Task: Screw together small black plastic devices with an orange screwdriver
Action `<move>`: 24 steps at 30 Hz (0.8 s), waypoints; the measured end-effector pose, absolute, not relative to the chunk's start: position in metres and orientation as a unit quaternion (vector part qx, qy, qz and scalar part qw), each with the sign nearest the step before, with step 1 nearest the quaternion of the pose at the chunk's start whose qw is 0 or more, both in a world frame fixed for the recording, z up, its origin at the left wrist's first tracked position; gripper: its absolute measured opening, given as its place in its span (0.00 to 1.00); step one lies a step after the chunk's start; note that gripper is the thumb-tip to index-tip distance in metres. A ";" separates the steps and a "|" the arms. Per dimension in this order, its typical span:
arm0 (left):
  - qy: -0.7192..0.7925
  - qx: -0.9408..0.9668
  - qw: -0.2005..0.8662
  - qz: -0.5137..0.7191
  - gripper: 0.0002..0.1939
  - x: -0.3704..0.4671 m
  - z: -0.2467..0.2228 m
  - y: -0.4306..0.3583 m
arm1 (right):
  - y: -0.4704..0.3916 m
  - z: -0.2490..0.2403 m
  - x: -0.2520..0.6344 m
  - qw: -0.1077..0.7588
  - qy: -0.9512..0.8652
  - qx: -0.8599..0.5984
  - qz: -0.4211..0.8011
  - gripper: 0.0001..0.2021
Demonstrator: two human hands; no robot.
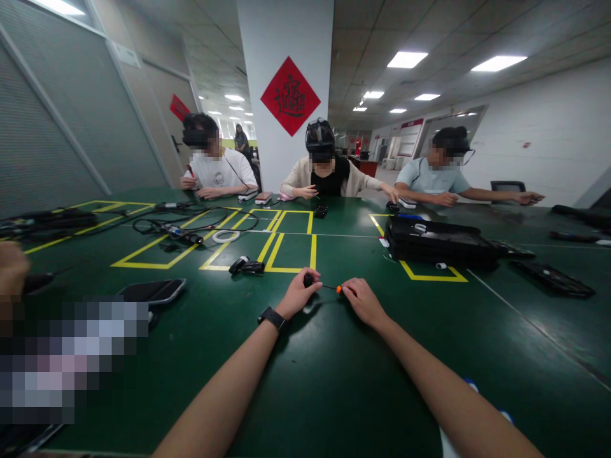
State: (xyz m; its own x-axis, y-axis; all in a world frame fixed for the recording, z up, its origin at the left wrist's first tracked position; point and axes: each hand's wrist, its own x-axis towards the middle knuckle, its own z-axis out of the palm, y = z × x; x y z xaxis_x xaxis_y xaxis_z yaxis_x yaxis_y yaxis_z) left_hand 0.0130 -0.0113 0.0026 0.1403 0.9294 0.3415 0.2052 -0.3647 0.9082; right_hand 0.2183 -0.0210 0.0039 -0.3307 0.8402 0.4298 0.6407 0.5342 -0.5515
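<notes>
Above the green table [296, 394], my left hand [300, 294] is closed around the black handle of a screwdriver [328, 287]. A dark watch [272, 317] is strapped on that wrist. The screwdriver's thin shaft points right, towards my right hand. My right hand [364, 300] has its fingers pinched on a small orange piece [338, 289] at the shaft's far end. What kind of piece it is cannot be made out, and the fingers hide part of it.
Small black items [247, 264] lie beyond my hands, near yellow tape outlines [290, 270]. Black cables [179, 232] and a white cable coil [226, 236] are to the left. A black case [443, 245] lies at right. Several people sit around; one hand [12, 267] shows at far left.
</notes>
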 end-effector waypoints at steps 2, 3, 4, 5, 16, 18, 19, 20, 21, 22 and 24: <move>0.433 0.659 0.363 0.496 0.12 0.013 0.002 -0.011 | -0.019 0.002 0.220 0.348 -0.805 -0.458 0.148 0.10; 0.434 0.659 0.362 0.496 0.12 0.012 0.001 -0.010 | -0.019 0.002 0.220 0.353 -0.802 -0.458 0.152 0.08; 0.435 0.659 0.361 0.497 0.12 0.012 0.000 -0.010 | -0.019 0.001 0.220 0.360 -0.797 -0.459 0.156 0.07; 0.436 0.659 0.358 0.496 0.13 0.012 0.000 -0.010 | -0.020 0.001 0.220 0.367 -0.792 -0.460 0.159 0.07; 0.434 0.659 0.352 0.503 0.12 0.013 -0.005 -0.007 | -0.015 -0.005 0.220 0.369 -0.798 -0.451 0.155 0.11; 0.432 0.659 0.351 0.506 0.12 0.013 -0.005 -0.007 | -0.016 -0.005 0.220 0.382 -0.798 -0.440 0.153 0.07; 0.431 0.659 0.350 0.507 0.12 0.013 -0.006 -0.006 | -0.017 -0.004 0.220 0.389 -0.798 -0.435 0.151 0.05; 0.432 0.660 0.349 0.507 0.13 0.013 -0.006 -0.006 | -0.019 -0.004 0.220 0.394 -0.797 -0.433 0.149 0.05; 0.432 0.661 0.348 0.505 0.13 0.013 -0.007 -0.006 | -0.020 -0.003 0.219 0.398 -0.795 -0.434 0.147 0.08; 0.432 0.662 0.348 0.504 0.13 0.013 -0.007 -0.006 | -0.021 -0.003 0.219 0.400 -0.792 -0.437 0.146 0.11; 0.431 0.666 0.346 0.501 0.13 0.013 -0.007 -0.006 | -0.021 -0.003 0.218 0.398 -0.788 -0.447 0.149 0.13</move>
